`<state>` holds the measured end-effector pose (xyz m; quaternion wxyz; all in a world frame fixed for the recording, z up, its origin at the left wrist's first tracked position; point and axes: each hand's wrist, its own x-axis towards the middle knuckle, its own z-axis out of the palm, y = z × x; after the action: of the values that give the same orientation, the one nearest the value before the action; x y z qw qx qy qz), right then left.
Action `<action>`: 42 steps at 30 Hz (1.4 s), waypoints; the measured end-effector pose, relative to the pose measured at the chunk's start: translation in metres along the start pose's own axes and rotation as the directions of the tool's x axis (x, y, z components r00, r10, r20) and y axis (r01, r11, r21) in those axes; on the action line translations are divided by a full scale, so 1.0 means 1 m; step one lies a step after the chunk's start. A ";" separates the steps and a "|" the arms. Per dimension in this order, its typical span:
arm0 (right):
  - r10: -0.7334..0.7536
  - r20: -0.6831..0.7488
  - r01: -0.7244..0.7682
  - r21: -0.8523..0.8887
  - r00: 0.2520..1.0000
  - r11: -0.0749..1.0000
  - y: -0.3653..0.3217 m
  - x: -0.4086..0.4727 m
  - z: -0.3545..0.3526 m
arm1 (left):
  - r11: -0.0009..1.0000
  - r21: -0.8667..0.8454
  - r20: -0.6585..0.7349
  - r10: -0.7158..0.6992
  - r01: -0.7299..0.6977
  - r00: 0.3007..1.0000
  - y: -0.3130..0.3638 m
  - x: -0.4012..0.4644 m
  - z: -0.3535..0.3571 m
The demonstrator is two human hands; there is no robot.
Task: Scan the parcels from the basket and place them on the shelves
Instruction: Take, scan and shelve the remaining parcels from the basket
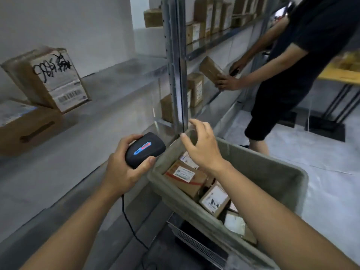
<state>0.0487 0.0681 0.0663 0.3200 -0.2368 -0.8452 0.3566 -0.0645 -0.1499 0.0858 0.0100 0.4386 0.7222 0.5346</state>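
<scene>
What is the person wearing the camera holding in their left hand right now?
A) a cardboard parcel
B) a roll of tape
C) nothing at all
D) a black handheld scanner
D: the left hand has its fingers and thumb curled round a black scanner with a lit strip and a trailing cord, while the right hand hovers empty above the parcels in the grey basket.
</scene>
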 end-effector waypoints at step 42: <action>0.907 0.081 -0.902 -0.099 0.413 0.420 0.260 -0.108 0.055 | 0.969 -0.055 0.531 -0.178 0.243 0.829 -0.153 0.067 0.212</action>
<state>0.1284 0.1397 -0.1997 0.0209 -0.6386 -0.6092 0.4697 -0.0989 0.0483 -0.0938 0.2906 0.4834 0.7027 0.4336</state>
